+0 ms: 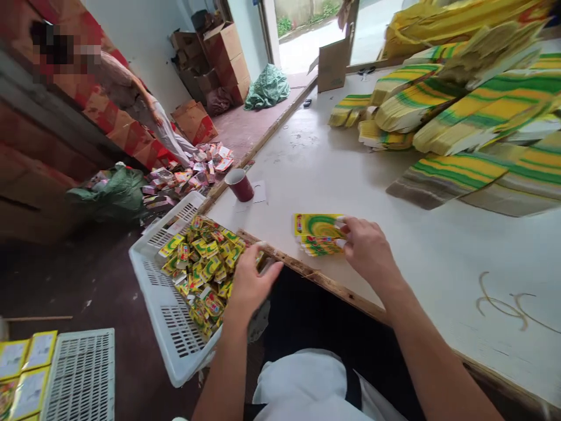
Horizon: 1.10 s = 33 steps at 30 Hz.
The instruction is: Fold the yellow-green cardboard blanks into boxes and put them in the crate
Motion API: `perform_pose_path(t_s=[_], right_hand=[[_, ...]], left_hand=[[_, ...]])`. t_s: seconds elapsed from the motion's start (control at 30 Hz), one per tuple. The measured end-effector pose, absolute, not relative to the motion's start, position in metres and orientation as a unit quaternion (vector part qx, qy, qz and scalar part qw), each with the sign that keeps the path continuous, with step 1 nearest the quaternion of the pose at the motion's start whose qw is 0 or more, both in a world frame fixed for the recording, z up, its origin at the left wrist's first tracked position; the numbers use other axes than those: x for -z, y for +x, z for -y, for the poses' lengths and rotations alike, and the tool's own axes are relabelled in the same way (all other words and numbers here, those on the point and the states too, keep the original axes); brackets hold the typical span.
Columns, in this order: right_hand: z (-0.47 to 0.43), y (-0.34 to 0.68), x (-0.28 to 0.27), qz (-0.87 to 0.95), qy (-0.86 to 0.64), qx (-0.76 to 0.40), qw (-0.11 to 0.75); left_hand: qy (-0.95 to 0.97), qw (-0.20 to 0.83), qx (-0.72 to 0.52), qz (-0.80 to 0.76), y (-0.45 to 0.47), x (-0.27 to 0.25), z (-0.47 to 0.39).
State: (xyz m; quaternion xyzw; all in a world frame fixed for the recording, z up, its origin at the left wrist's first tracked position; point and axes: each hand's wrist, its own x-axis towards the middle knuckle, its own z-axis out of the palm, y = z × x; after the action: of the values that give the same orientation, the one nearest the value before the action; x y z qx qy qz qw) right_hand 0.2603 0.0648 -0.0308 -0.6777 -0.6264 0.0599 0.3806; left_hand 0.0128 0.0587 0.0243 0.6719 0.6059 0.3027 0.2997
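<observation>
My right hand (370, 245) pinches the right edge of a small fanned stack of flat yellow-and-green printed cartons (318, 227) on the white table. White coverings show on its fingertips. My left hand (250, 285) hovers by the table's wooden edge, thumb and fingers apart, with nothing visible between them. Just beyond it, a white plastic basket (153, 292) is heaped with small yellow-and-green cartons (205, 257). The left hand overlaps the basket's right side, and part of the heap is hidden behind it.
A dark red mug (239, 185) stands near the table edge. Large bundles of striped cartons (477, 117) cover the table's far right. Rubber bands (504, 304) lie at right. Another person (135, 99) stands beyond a floor pile of boxes (197, 169). A second basket (79, 374) sits lower left.
</observation>
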Motion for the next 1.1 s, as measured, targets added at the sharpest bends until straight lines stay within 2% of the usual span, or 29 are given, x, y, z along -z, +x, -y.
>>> perform_pose_path(t_s=[0.13,0.27,0.4,0.53,0.73,0.9,1.1], right_hand=[[-0.049,0.255,0.016,0.571,-0.676,-0.105,0.453],[-0.02,0.228,-0.003,0.564,-0.561,-0.297,0.528],[0.006,0.197,-0.009,0.546,-0.433,-0.47,0.543],[0.016,0.186,-0.001,0.525,-0.414,-0.508,0.543],[0.013,0.213,0.007,0.519,-0.453,-0.453,0.567],[0.018,0.241,0.001,0.616,-0.507,-0.239,0.553],[0.021,0.263,-0.009,0.749,-0.472,-0.057,0.463]], left_hand=[[0.617,0.481,-0.328,-0.529,0.037,-0.015,-0.047],[0.476,0.641,-0.477,-0.367,0.065,-0.016,-0.037],[0.325,0.664,-0.595,-0.316,0.09,-0.028,-0.034],[0.262,0.637,-0.631,-0.358,0.098,-0.029,-0.035],[0.376,0.627,-0.568,-0.378,0.093,-0.012,-0.027],[0.426,0.586,-0.55,-0.414,0.078,-0.013,-0.031],[0.573,0.649,-0.385,-0.32,0.038,-0.037,-0.049]])
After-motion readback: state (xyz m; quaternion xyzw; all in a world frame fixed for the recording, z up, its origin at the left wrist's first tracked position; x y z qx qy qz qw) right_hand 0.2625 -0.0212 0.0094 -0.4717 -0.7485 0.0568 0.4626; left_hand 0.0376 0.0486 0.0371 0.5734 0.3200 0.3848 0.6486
